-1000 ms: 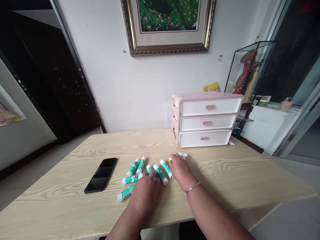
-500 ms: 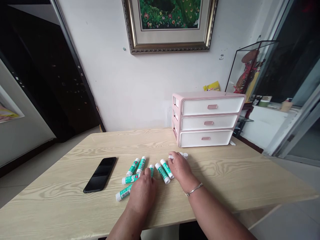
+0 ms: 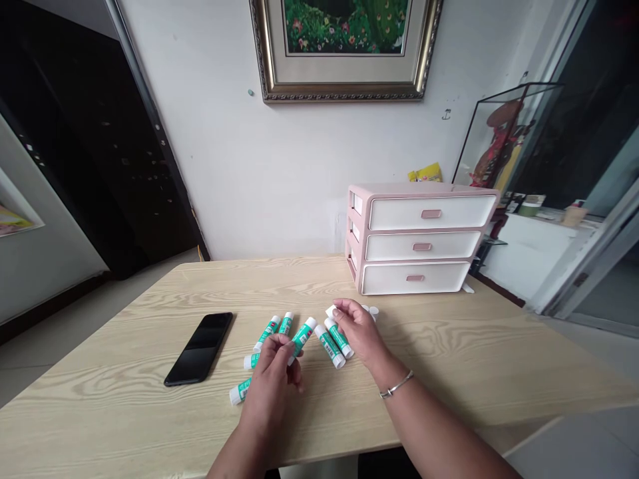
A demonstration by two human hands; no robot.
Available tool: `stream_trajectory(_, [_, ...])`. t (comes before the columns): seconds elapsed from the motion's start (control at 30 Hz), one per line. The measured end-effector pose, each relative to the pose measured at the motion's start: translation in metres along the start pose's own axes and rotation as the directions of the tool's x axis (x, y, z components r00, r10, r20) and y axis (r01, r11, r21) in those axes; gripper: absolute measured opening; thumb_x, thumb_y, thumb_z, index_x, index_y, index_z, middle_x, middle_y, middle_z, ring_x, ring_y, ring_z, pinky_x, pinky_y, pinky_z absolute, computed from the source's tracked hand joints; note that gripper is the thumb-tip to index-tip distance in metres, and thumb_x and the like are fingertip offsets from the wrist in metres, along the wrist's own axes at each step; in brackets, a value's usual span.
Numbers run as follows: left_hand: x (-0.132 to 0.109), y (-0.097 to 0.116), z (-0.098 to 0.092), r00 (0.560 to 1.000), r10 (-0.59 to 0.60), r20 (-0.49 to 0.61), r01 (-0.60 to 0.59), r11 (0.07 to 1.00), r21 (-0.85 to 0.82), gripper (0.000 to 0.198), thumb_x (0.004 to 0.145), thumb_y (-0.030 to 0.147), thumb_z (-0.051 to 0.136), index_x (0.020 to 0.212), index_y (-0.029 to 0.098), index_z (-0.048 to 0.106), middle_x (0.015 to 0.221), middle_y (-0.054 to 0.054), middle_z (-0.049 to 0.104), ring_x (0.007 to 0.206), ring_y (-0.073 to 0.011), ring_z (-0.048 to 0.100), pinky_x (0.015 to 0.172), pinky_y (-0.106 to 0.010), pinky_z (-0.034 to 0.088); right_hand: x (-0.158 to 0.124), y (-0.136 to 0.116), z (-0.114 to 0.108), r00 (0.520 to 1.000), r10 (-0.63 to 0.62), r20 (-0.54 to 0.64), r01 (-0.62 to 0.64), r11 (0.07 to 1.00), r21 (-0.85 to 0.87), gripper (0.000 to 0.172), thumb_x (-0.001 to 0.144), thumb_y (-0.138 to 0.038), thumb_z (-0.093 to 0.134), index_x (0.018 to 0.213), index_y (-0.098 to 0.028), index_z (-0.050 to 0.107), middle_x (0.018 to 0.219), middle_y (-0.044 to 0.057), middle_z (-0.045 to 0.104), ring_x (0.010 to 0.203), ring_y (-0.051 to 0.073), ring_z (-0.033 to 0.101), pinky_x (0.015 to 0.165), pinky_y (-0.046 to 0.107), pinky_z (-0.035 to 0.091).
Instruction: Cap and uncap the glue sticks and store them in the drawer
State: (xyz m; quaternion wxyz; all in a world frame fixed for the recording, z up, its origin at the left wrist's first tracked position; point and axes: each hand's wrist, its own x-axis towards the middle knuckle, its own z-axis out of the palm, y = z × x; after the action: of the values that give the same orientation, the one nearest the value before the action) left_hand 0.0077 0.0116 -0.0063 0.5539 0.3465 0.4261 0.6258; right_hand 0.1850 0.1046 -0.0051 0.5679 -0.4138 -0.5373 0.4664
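A green and white glue stick (image 3: pixel 302 338) is pinched in my left hand (image 3: pixel 274 367), tilted with its white end up and to the right. My right hand (image 3: pixel 360 328), fingers closed, grips a small white cap (image 3: pixel 331 311) just past that end; the two are apart. Two more glue sticks, one of them the near one (image 3: pixel 330 346), lie side by side on the table between my hands. Other glue sticks, such as the far left one (image 3: pixel 267 332), lie around my left hand, which partly covers some of them. White caps (image 3: pixel 374 312) lie behind my right hand.
A black phone (image 3: pixel 200 349) lies on the left of the wooden table (image 3: pixel 124 412). At the back right stands a pink and white drawer unit (image 3: pixel 422 246). The table's front edge runs below my forearms.
My left hand has lifted a glue stick from the table and tilted it toward my right hand. My right hand has picked up a white cap and drawn slightly toward the stick.
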Motion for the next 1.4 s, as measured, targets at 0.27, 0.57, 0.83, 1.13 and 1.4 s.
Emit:
stream_trajectory(0.27, [0.003, 0.003, -0.002, 0.962, -0.151, 0.226, 0.178, 0.979, -0.102, 0.032, 0.082, 0.028, 0.066, 0.11, 0.016, 0.058, 0.08, -0.004, 0.063, 0.056, -0.0124, 0.053, 0.046, -0.026, 0.05, -0.01, -0.018, 0.003, 0.968, 0.093, 0.231, -0.154, 0.952, 0.264, 0.047, 0.072, -0.048, 0.081, 0.105, -0.019, 0.066, 0.082, 0.002, 0.066, 0.07, 0.014, 0.064, 0.047, 0.02, 0.042])
stream_trajectory(0.57, [0.0, 0.003, -0.002, 0.939, -0.217, 0.265, 0.24, 0.969, -0.058, 0.04, 0.072, 0.018, 0.058, 0.112, 0.016, 0.063, 0.08, -0.005, 0.061, 0.057, -0.013, 0.053, 0.045, -0.024, 0.043, -0.015, -0.015, 0.005, 0.942, 0.061, 0.33, -0.147, 0.959, 0.241, 0.042, 0.078, -0.048, 0.077, 0.106, -0.02, 0.064, 0.083, 0.003, 0.069, 0.066, 0.013, 0.062, 0.047, 0.02, 0.042])
stream_trajectory(0.83, [-0.003, 0.009, 0.001, 0.939, -0.255, 0.23, 0.25, 0.967, 0.054, 0.032, 0.077, 0.027, 0.063, 0.108, 0.019, 0.061, 0.081, -0.002, 0.06, 0.056, -0.0082, 0.045, 0.045, -0.02, 0.022, -0.02, -0.021, 0.008, 0.922, 0.081, 0.378, -0.144, 0.979, 0.142, 0.046, 0.076, -0.05, 0.078, 0.108, -0.018, 0.068, 0.077, 0.002, 0.07, 0.051, 0.007, 0.05, 0.044, 0.021, 0.037])
stream_trajectory(1.13, [-0.004, 0.008, -0.001, 0.918, -0.261, 0.298, 0.238, 0.965, 0.114, 0.024, 0.071, 0.019, 0.068, 0.093, 0.021, 0.059, 0.075, 0.003, 0.049, 0.056, -0.0062, 0.035, 0.047, -0.021, 0.013, -0.022, -0.011, 0.012, 0.91, 0.004, 0.415, -0.054, 0.993, 0.107, 0.043, 0.075, -0.047, 0.081, 0.106, -0.017, 0.073, 0.078, 0.003, 0.073, 0.061, 0.011, 0.06, 0.057, 0.024, 0.048])
stream_trajectory(1.4, [-0.007, 0.012, 0.002, 0.931, -0.247, 0.27, 0.215, 0.966, 0.141, 0.021, 0.07, 0.017, 0.063, 0.09, 0.021, 0.063, 0.074, 0.001, 0.053, 0.051, -0.0066, 0.038, 0.044, -0.021, 0.013, -0.025, -0.005, 0.013, 0.865, -0.039, 0.5, 0.016, 0.999, 0.051, 0.044, 0.08, -0.044, 0.078, 0.117, -0.02, 0.073, 0.091, 0.004, 0.074, 0.066, 0.011, 0.063, 0.062, 0.027, 0.054])
